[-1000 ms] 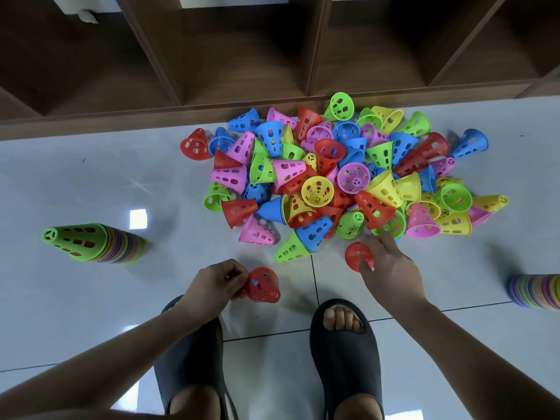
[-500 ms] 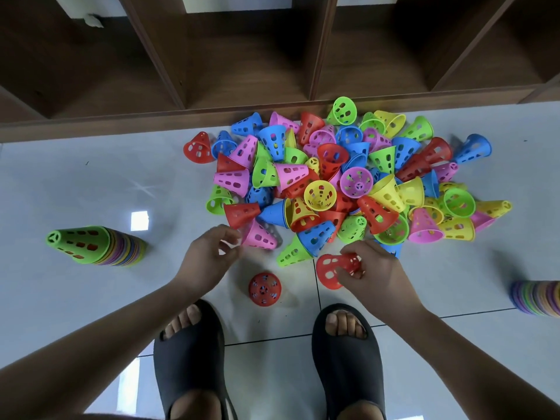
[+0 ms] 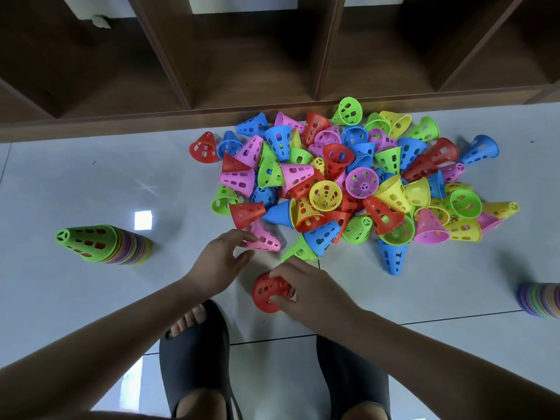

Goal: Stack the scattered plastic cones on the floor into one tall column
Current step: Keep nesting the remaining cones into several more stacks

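Note:
A heap of perforated plastic cones [image 3: 348, 183] in red, blue, green, yellow and pink lies on the pale tiled floor. My right hand [image 3: 306, 287] grips a red cone [image 3: 266, 294] low over the floor, just in front of my feet. My left hand [image 3: 222, 259] reaches toward the heap with straight fingers, its fingertips touching a pink cone [image 3: 265, 236] that lies on its side at the heap's near edge. A tall column of nested cones with a green top [image 3: 91, 242] stands at the left. Part of a second column [image 3: 541, 300] shows at the right edge.
Dark wooden shelving [image 3: 272, 56] runs along the floor right behind the heap. My feet in black slippers [image 3: 194, 359] stand at the bottom. A single blue cone [image 3: 392, 257] stands apart at the heap's near right side. Bare tile lies between the heap and the left column.
My right hand carried its red cone left, onto the spot where the other red cone stood. My left hand moved from that cone up to the pink cone.

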